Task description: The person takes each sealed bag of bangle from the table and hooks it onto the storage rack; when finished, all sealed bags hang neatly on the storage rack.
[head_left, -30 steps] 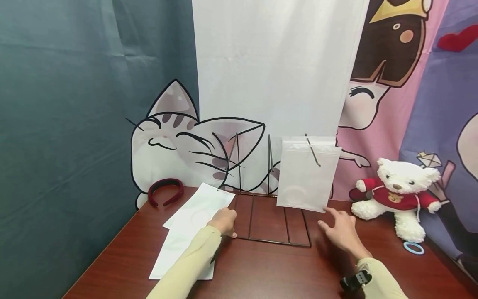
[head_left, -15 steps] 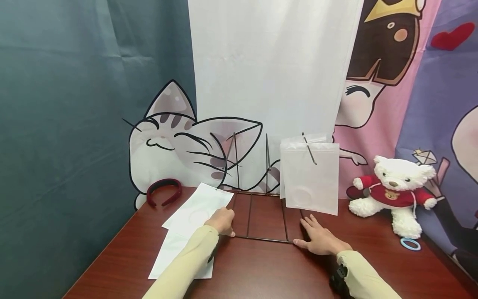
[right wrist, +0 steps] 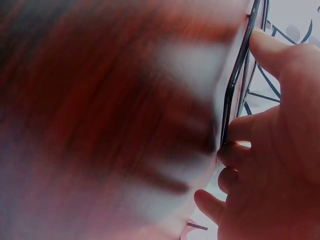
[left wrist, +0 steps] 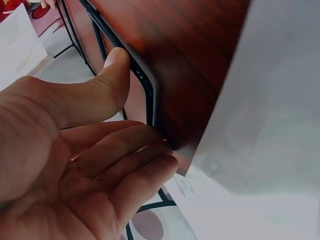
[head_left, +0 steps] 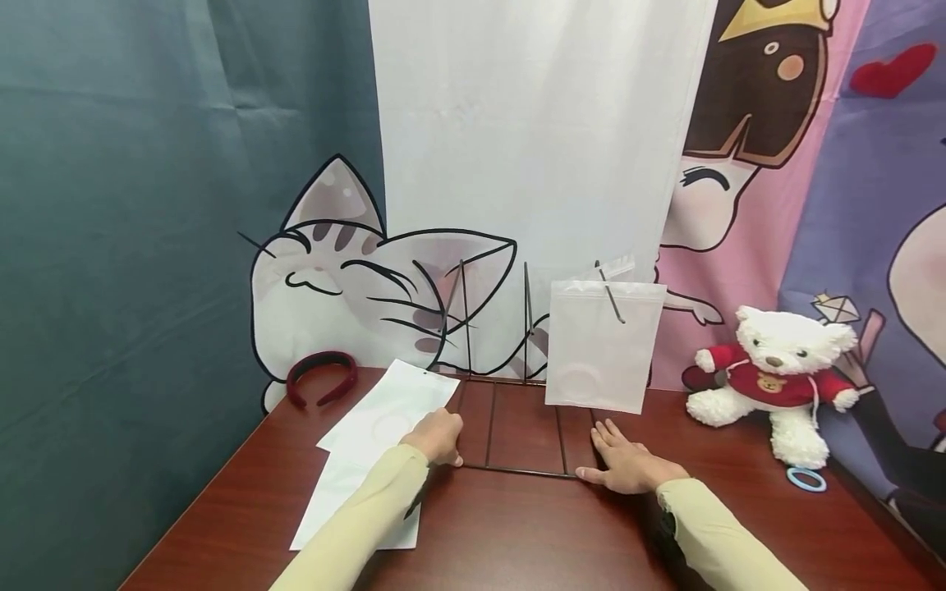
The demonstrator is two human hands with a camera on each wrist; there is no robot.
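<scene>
A dark wire display rack (head_left: 497,469) stands on the table, with a flat frame base and upright prongs. My left hand (head_left: 436,437) holds its front left corner; in the left wrist view the thumb (left wrist: 117,67) presses the front bar and the fingers lie along the side. At the front right corner my right hand (head_left: 626,462) holds the frame between its thumb on the front bar and its extended fingers at the side. White zip pouches (head_left: 602,349) hang from the right prong, one before another. White packets (head_left: 384,419) lie overlapping beside my left hand, partly under the forearm.
A dark red headband (head_left: 322,379) lies at the back left of the table (head_left: 517,533). A white teddy bear (head_left: 776,377) in a red top sits at the right, with a light blue ring (head_left: 805,479) at its foot. Printed curtains (head_left: 532,123) hang close behind.
My right hand has moved from beneath the hanging pouches, leftward and down, to the rack's front right corner. The pouches have swung on their prong. My left hand stays at its corner.
</scene>
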